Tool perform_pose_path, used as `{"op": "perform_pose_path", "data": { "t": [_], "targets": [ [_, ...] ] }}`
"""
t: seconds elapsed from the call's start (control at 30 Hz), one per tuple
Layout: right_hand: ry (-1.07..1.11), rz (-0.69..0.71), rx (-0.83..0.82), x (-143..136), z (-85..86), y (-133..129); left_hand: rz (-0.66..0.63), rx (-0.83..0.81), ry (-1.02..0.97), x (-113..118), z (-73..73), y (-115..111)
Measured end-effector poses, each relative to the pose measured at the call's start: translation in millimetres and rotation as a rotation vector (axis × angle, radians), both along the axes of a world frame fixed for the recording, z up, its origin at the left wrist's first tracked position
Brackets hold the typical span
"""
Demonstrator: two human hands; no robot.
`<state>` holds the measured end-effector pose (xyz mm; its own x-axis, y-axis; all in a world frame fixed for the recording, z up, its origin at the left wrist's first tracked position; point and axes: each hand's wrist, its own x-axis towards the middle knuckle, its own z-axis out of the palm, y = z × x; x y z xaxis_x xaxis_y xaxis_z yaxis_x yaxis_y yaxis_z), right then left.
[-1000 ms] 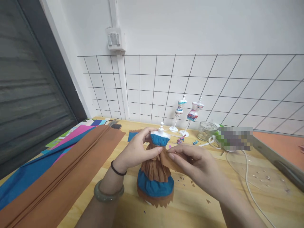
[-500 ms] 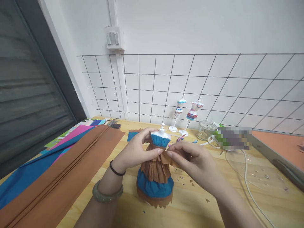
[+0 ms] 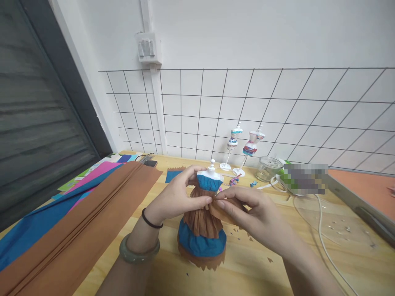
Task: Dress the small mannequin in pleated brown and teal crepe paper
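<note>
A small white mannequin [image 3: 210,176] stands upright in front of me, dressed in a blue and brown paper dress [image 3: 202,242] with a gathered brown layer over a wide blue skirt and a zigzag brown hem. My left hand [image 3: 179,197] is closed around the mannequin's torso, its thumb pressing on the brown paper at the waist. On the other side, my right hand [image 3: 251,209] pinches a loose strip of brown paper [image 3: 228,209] against the waist. The fingers behind the torso are partly hidden.
Folded brown paper [image 3: 101,222] lies at left over blue paper [image 3: 27,230] and other coloured sheets. Two small mannequins [image 3: 233,144] stand by the wall grid. A glass jar [image 3: 268,168], a white cable [image 3: 324,238] and a clear plastic sheet [image 3: 336,226] are at right, with paper scraps nearby.
My right fingertips have shifted slightly down at the waist with the brown strip. My left hand keeps its hold on the mannequin, which has barely moved.
</note>
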<state>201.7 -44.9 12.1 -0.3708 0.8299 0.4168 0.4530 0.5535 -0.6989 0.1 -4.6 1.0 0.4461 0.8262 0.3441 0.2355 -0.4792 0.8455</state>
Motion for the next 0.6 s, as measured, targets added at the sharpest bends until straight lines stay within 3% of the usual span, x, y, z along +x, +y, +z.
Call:
{"op": "perform_pose_path", "data": {
  "t": [0.6],
  "targets": [
    [0.098, -0.112, -0.081, -5.6, -5.1, 5.7, -0.015, 0.020, 0.001, 1.0, 2.9, -1.2]
  ]
}}
